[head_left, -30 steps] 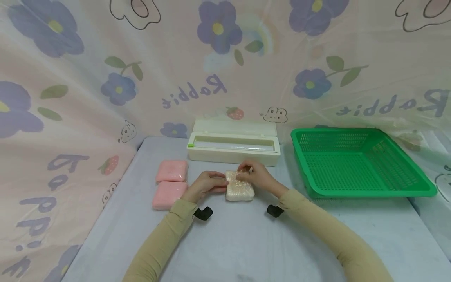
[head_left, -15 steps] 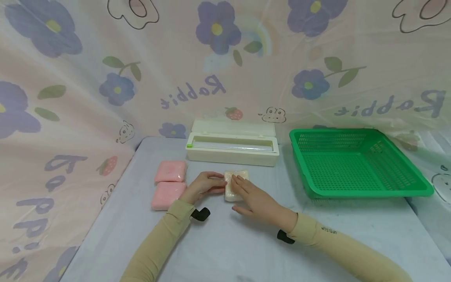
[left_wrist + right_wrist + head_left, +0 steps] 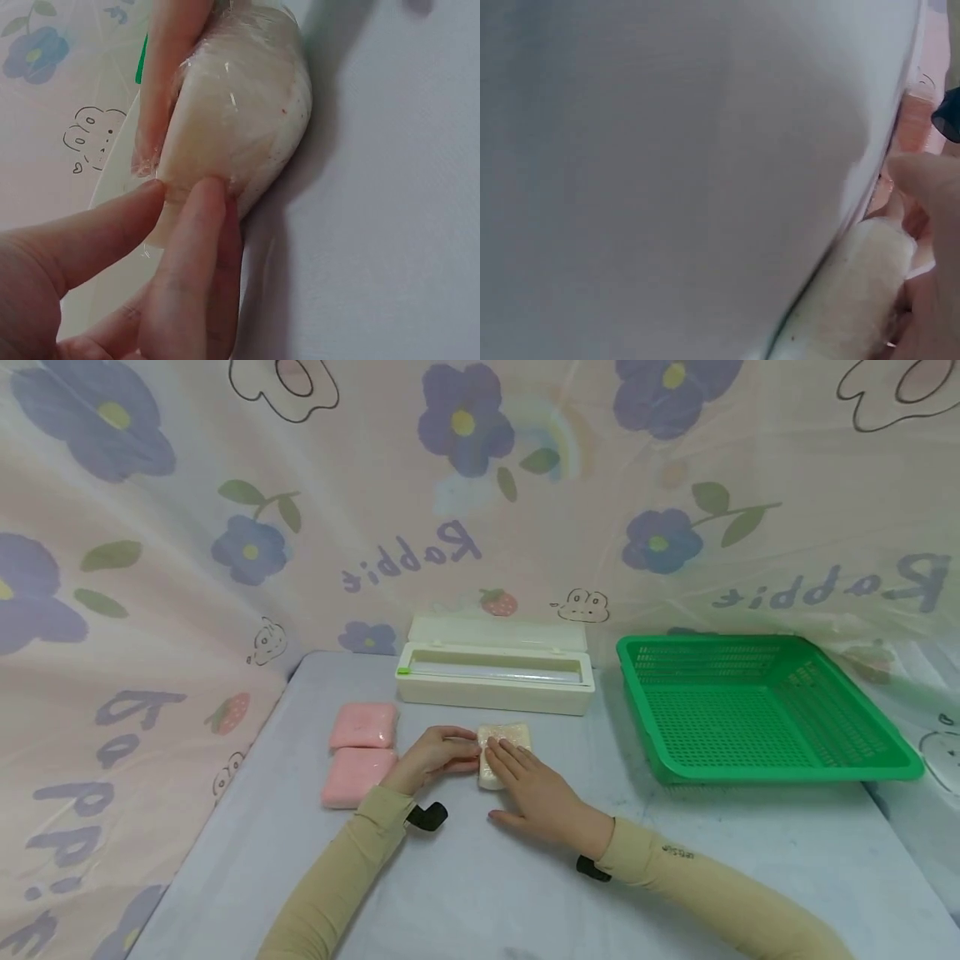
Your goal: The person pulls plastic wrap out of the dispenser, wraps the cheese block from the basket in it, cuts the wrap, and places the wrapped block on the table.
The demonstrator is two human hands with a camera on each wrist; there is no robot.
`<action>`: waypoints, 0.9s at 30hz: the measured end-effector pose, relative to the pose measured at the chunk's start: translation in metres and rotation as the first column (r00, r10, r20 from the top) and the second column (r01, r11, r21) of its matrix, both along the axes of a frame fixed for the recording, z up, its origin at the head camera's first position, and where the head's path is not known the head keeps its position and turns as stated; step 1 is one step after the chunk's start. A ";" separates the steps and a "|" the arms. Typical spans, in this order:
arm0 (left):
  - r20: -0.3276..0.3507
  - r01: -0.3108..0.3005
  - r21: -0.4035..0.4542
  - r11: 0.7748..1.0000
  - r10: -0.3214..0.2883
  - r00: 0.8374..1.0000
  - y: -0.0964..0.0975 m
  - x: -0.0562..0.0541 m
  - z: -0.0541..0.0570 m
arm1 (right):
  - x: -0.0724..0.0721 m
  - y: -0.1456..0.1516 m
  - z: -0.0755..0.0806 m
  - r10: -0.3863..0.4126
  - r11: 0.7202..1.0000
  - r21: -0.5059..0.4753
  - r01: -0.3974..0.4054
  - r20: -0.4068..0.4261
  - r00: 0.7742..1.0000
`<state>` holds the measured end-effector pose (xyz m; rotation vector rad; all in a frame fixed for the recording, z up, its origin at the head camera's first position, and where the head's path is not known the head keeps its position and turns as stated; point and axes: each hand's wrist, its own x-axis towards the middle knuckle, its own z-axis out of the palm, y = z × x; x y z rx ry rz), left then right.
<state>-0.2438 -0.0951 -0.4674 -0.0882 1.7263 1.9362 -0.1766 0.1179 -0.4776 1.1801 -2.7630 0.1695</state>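
A whitish rectangular block wrapped in clear film (image 3: 505,732) lies on the table in front of me. In the left wrist view, my left hand (image 3: 176,281) pinches the near end of this wrapped block (image 3: 232,124) with thumb and fingertips. My right hand (image 3: 546,800) lies across the top of it, fingers straight, thumb held apart over the table. The right wrist view catches the side of the block under the right hand. The block's right part is hidden by that hand. Two pink film-wrapped blocks (image 3: 364,724) lie left of my left hand.
A cream cling-film box (image 3: 495,697) with its lid up stands behind the block, a film roll inside. At the right is a green plastic basket (image 3: 780,772). A printed curtain (image 3: 525,560) hangs behind the pale cloth-covered table (image 3: 480,893).
My right hand has gone from fingering the film at the block's upper part to lying flat on top, then shifted slightly left. The left hand has stayed at the block's left edge.
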 end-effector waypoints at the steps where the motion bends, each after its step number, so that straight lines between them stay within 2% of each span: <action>1: 0.000 -0.001 0.002 1.000 0.001 1.000 0.000 0.000 0.000 | 0.000 -0.001 0.000 -0.001 1.000 0.005 0.001 -0.004 1.000; 10: 0.020 0.002 0.005 1.000 -0.002 1.000 -0.001 0.001 0.001 | -0.001 -0.003 0.003 0.013 1.000 0.019 -0.012 -0.057 0.998; 18: 0.019 0.013 0.018 1.000 -0.013 1.000 -0.001 0.000 -0.001 | -0.003 -0.006 0.004 -0.017 1.000 0.024 0.018 -0.041 0.999; 23: 0.004 0.017 0.006 1.000 -0.017 1.000 -0.001 0.000 -0.001 | -0.006 -0.008 0.002 -0.026 0.998 0.061 0.028 -0.043 0.999; 27: 0.010 0.007 -0.008 1.000 -0.007 1.000 0.000 -0.001 -0.001 | -0.010 -0.007 0.004 -0.007 0.996 0.090 0.017 -0.110 0.994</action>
